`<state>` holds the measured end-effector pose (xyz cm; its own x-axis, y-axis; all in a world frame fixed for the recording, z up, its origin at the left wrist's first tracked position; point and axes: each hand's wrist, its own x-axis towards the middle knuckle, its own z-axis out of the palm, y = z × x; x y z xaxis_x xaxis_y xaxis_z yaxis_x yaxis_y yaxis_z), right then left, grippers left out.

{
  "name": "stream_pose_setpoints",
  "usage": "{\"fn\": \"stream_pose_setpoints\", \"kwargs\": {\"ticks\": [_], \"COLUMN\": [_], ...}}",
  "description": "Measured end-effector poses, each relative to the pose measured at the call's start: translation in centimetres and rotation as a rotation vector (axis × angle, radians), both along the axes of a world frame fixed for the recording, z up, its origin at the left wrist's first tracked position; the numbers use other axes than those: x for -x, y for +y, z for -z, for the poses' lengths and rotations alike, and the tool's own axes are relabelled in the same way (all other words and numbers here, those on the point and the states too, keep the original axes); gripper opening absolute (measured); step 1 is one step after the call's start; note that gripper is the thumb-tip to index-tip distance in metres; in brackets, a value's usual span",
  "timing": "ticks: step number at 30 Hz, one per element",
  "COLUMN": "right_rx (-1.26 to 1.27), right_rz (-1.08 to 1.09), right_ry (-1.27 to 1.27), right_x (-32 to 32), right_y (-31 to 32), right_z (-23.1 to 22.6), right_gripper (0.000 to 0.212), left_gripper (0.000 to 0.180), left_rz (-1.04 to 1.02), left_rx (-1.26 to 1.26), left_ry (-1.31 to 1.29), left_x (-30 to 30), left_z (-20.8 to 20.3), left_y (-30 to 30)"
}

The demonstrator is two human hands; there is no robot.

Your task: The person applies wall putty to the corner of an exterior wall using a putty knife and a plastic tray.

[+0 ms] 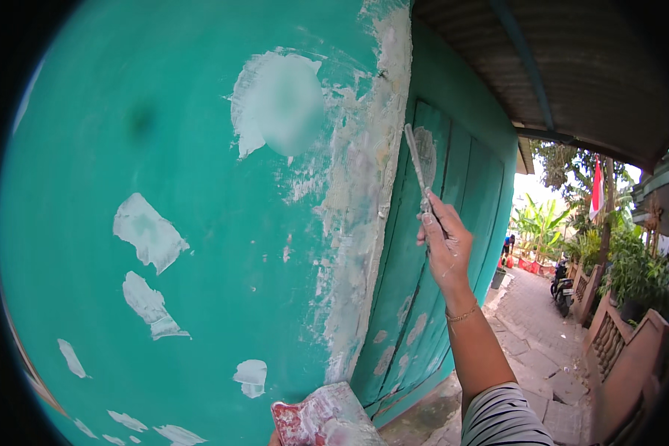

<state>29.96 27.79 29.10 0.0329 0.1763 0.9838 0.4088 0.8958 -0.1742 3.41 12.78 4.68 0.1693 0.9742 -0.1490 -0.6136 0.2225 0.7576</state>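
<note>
My right hand (pixel 447 241) is raised beside the wall's corner, its fingers closed round the handle of a putty knife (pixel 416 160). The blade is seen nearly edge-on, pointing up and tilted left, with whitish smears on it. A rough band of pale putty (pixel 360 186) runs down the corner of the green wall (pixel 215 186). At the lower edge, a red-and-white, putty-smeared pack or holder (pixel 327 416) shows, its kind unclear. Only a bit of my left hand (pixel 275 438) is visible at its left side, gripping it; most of that hand is out of view.
White filler patches (pixel 150 232) dot the green wall. Round the corner are green wooden panels (pixel 453 186) under a corrugated roof (pixel 595 67). A paved lane (pixel 535 312) runs off at the right, past a low fence (pixel 617 349), plants (pixel 632 275), a parked motorbike (pixel 563 286) and a red-and-white flag (pixel 596 189).
</note>
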Motion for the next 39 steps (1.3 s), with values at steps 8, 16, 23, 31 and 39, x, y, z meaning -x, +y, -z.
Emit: {"fn": "stream_pose_setpoints", "kwargs": {"ticks": [8, 16, 23, 31, 39], "right_rx": [-0.032, 0.224, 0.264, -0.031, -0.1], "right_rz": [-0.089, -0.099, -0.326, 0.364, 0.572], "right_ry": [-0.063, 0.034, 0.157, -0.126, -0.381], "right_x": [-3.8, -6.8, -10.4, -0.6, 1.3], "right_y": [4.6, 8.9, 8.1, -2.4, -2.9], "right_z": [-0.5, -0.5, 0.9, -0.3, 3.6], "right_gripper": [0.035, 0.035, 0.039, 0.036, 0.038], "left_gripper": [0.04, 0.044, 0.056, 0.061, 0.066], "left_rz": [-0.091, -0.086, -0.095, -0.068, 0.008], "left_rx": [0.015, 0.069, 0.098, 0.117, 0.103], "left_ry": [0.048, 0.071, -0.062, -0.082, -0.124], "left_x": [0.4, 0.1, -1.1, -1.6, -2.4], "left_z": [0.6, -0.4, -0.9, -0.9, -0.6], "left_y": [-0.6, -0.4, 0.2, 1.0, 0.9]}}
